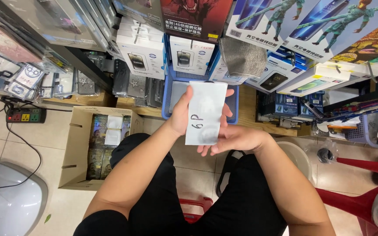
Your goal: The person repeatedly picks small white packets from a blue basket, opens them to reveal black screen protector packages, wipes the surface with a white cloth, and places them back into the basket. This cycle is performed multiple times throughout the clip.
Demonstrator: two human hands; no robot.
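White flat packet [205,112] upright over blue basket [168,102]; left hand [184,114] clamped on edge, right hand [232,139] open beneath, supporting. Thin edge grip: packet could slip, likely drop onto lap.

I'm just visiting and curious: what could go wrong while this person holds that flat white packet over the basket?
The white packet is thin and rests only on the fingers of the left hand, with the right hand touching its lower edge; it might slip and drop into the blue basket or onto the floor. The power strip and its cord lie on the tiles nearby, a possible snag for feet.
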